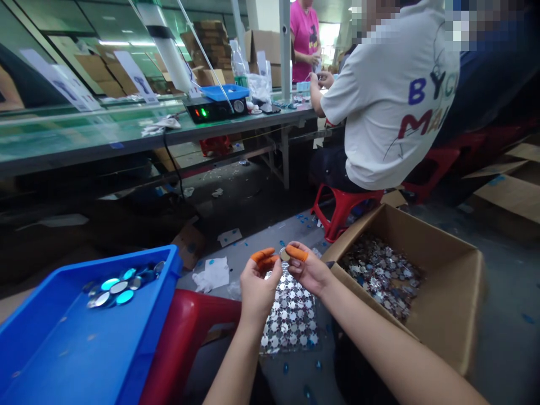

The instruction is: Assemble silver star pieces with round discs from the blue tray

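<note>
A small round metal disc (284, 255) is pinched in my right hand (307, 267), between its thumb and an index finger in an orange finger cot. My left hand (261, 275), also with orange finger cots, is closed at the disc's left side. Its fingers curl toward the thumb, and whether they grip the disc's edge I cannot tell. Below both hands lies a sheet of silver gear-shaped pieces (291, 320) in rows. To the left, a blue tray (80, 343) contains several round mirror-like discs (118, 287), some with blue faces.
The tray stands by a red stool (194, 320). At right, an open cardboard box (451, 287) contains many loose silver pieces (383, 270). Ahead runs a workbench (139, 138) with a scale (217, 109). A person in a white shirt (392, 95) sits there on a red stool (341, 208).
</note>
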The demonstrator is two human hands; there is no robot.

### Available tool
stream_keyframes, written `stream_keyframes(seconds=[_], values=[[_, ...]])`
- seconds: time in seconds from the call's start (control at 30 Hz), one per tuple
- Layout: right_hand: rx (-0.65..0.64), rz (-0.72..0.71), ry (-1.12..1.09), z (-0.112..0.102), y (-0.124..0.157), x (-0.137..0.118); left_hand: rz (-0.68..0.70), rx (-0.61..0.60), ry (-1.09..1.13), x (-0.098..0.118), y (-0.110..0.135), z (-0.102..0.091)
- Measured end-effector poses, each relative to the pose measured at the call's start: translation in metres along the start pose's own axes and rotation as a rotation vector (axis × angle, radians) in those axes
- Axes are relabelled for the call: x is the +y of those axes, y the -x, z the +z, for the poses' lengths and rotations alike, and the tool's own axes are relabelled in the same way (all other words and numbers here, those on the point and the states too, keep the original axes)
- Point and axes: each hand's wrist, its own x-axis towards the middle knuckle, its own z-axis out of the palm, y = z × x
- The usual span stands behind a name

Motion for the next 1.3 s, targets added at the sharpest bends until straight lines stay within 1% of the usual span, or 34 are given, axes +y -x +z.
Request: stream_keyframes(seconds=[0.07, 0.13, 0.33, 0.57, 0.67, 0.87, 1.03, 1.1, 1.13, 1.2, 1.27, 1.3], values=[[0.005, -0.004, 0.003, 0.001, 0.000, 0.000, 0.040, 0.027, -0.073, -0.001, 0.001, 0.000], [0.015, -0.010, -0.008, 0.000, 0.000, 0.000, 0.047, 0.047, -0.098, -0.001, 0.002, 0.000], [-0.012, 0.020, -0.047, -0.002, -0.001, 0.000, -0.002, 0.004, 0.053, 0.001, 0.003, 0.001], [-0.032, 0.050, -0.066, -0.002, 0.000, 0.000, -0.023, -0.006, 0.144, 0.002, 0.002, 0.003], [-0.024, 0.057, -0.076, -0.001, 0.000, 0.000, -0.018, -0.012, 0.140, 0.004, 0.002, 0.004], [-0.035, 0.045, -0.078, -0.001, 0.000, 0.001, 0.005, 0.041, 0.054, 0.001, 0.004, 0.002], [-0.012, 0.033, -0.099, -0.001, 0.000, 0.003, -0.038, 0.149, 0.051, -0.004, 0.001, 0.004], [-0.010, 0.041, -0.130, 0.000, 0.000, 0.001, -0.045, 0.133, 0.044, -0.005, -0.001, 0.003], [-0.005, 0.042, -0.146, 0.000, 0.000, -0.001, -0.045, 0.088, 0.001, -0.006, -0.002, 0.000], [0.012, 0.023, -0.149, 0.000, -0.002, -0.004, -0.014, -0.059, -0.205, -0.005, -0.003, -0.007], [0.050, -0.033, -0.075, 0.000, -0.005, -0.007, 0.098, -0.176, -0.492, -0.004, -0.003, -0.016], [0.088, -0.067, 0.001, 0.000, -0.006, -0.008, 0.191, -0.183, -0.620, -0.003, -0.003, -0.021]])
